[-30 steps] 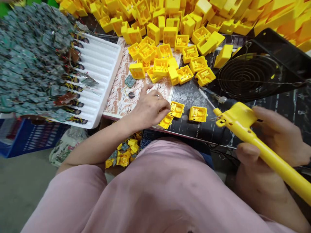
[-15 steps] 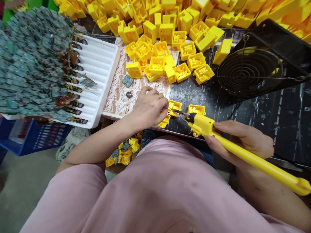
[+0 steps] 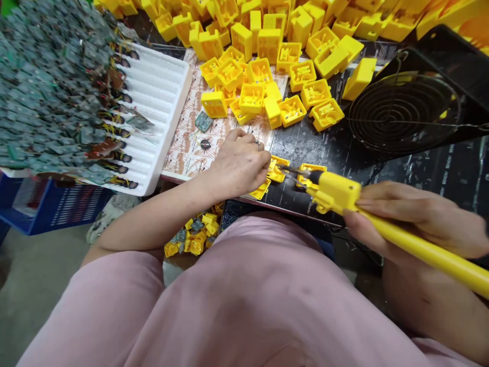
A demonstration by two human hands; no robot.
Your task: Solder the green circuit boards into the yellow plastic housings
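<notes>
My right hand [image 3: 405, 219] grips a yellow soldering tool [image 3: 340, 191] with a long yellow handle. Its metal tip points left, over a small open yellow housing [image 3: 277, 168] near the table's front edge. My left hand [image 3: 242, 160] rests at the left side of that housing, fingers curled in; what they pinch, if anything, is hidden. Another yellow housing [image 3: 261, 189] lies just below, and a further one [image 3: 311, 169] sits partly behind the tool. A green circuit board [image 3: 204, 121] and a small round part [image 3: 205, 145] lie beyond my left wrist.
A white foam tray [image 3: 160, 76] heaped with circuit boards stands at left, above a blue crate [image 3: 69, 206]. Many yellow housings [image 3: 229, 74] are piled at the back. A black fan [image 3: 401, 117] stands at right. Below the table is a box of yellow parts [image 3: 196, 242].
The soldering tool and my right hand have shifted right, and the tip is a little farther from my left hand. The camera view has moved slightly.
</notes>
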